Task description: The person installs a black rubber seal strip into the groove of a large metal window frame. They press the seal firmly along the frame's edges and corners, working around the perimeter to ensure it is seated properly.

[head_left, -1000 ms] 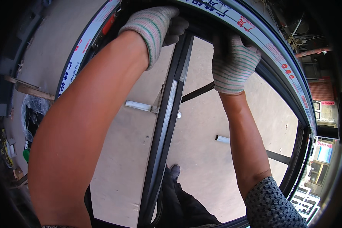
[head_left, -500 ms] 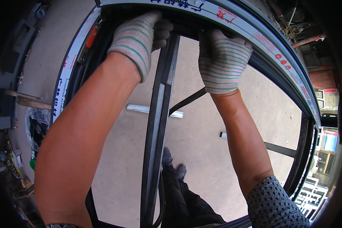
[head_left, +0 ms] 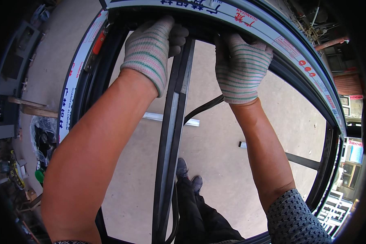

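A dark metal window frame point(head_left: 331, 162) with white-and-blue film on its outer faces stands around my arms. Both hands wear knitted gloves striped green and pink and reach its top inner edge. My left hand point(head_left: 148, 53) is closed, thumb up against the top bar and fingers curled beside the upright middle bar point(head_left: 171, 130); whatever it grips is hidden. Right of that bar, my right hand point(head_left: 243, 69) is closed at the same edge. From under it a black rubber strip point(head_left: 205, 106) runs down behind the middle bar and shows again lower down.
An orange-red fitting point(head_left: 98, 42) sits on the left side of the frame. On the concrete floor lie a pale metal profile point(head_left: 171, 118) and a shorter piece point(head_left: 242, 144). A wooden bar point(head_left: 38, 110) is at the left. White frames point(head_left: 333, 209) are stacked at the right.
My left hand has shifted slightly right and down along the top edge. The right hand stays at nearly the same spot. The whole view has moved a little.
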Demonstrator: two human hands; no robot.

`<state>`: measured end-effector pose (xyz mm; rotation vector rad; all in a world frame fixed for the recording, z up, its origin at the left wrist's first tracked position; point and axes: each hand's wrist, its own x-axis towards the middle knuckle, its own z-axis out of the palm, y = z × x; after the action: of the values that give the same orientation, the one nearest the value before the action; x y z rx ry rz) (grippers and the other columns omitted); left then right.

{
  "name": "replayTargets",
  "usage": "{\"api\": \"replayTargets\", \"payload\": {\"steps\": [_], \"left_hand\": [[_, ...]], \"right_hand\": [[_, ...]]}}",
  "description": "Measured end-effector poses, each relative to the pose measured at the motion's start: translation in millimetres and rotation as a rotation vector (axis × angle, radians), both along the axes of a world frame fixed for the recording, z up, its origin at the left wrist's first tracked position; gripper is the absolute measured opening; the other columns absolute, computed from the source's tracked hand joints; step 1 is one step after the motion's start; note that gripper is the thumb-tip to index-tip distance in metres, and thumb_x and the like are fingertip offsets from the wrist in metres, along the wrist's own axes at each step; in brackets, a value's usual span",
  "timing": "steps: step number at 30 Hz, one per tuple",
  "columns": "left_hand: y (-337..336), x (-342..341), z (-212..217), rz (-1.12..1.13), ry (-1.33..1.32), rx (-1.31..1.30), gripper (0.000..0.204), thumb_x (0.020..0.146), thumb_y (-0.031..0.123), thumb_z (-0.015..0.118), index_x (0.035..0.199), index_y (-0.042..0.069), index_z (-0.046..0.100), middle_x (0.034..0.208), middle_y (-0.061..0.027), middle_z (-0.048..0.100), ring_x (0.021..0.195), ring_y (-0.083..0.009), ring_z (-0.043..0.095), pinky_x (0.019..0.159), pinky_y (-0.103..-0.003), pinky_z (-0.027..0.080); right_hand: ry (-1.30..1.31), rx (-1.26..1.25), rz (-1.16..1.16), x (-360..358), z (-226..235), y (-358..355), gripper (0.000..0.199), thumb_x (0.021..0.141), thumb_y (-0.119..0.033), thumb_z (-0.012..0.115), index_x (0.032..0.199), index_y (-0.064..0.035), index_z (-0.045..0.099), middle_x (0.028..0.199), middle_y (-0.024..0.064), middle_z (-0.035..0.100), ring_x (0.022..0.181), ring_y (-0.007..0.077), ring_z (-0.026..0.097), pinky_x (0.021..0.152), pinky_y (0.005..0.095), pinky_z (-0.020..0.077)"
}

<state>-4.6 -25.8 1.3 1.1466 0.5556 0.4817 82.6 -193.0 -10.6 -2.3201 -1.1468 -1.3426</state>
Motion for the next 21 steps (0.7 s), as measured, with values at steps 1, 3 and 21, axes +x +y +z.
{"api": "replayTargets", "payload": {"steps": [1,3,21], "left_hand": [[-0.7,-0.5,-0.1,-0.001,-0.003,0.004,0.022,0.098,0.028,0.069,0.106,0.007,0.071,0.093,-0.0074,0.076,0.080,-0.0120,0.070,0.070,-0.024,0.056],[-0.8,-0.5,-0.7,-0.006,-0.015,0.009,0.022,0.098,0.028,0.070,0.106,0.007,0.071,0.093,-0.0072,0.076,0.080,-0.0119,0.070,0.070,-0.024,0.056],[3.6,-0.6,-0.6,-0.038,-0.021,0.010,0.020,0.100,0.028,0.068,0.109,0.010,0.071,0.097,-0.0068,0.077,0.084,-0.0125,0.070,0.074,-0.026,0.056]], "right_hand": [[0.000,0.003,-0.002,-0.5,-0.3,-0.2,0.014,0.084,-0.016,0.081,0.093,-0.0146,0.071,0.085,0.0111,0.068,0.079,0.0315,0.060,0.072,0.0406,0.0446],[-0.002,0.010,-0.005,-1.3,-0.4,-0.4,0.013,0.084,-0.016,0.081,0.092,-0.0146,0.071,0.085,0.0111,0.068,0.079,0.0318,0.060,0.073,0.0411,0.0449],[-0.002,0.016,-0.047,-3.3,-0.2,5.5,0.012,0.083,-0.015,0.081,0.090,-0.0141,0.071,0.082,0.0108,0.068,0.077,0.0317,0.061,0.072,0.0401,0.0458]]}}
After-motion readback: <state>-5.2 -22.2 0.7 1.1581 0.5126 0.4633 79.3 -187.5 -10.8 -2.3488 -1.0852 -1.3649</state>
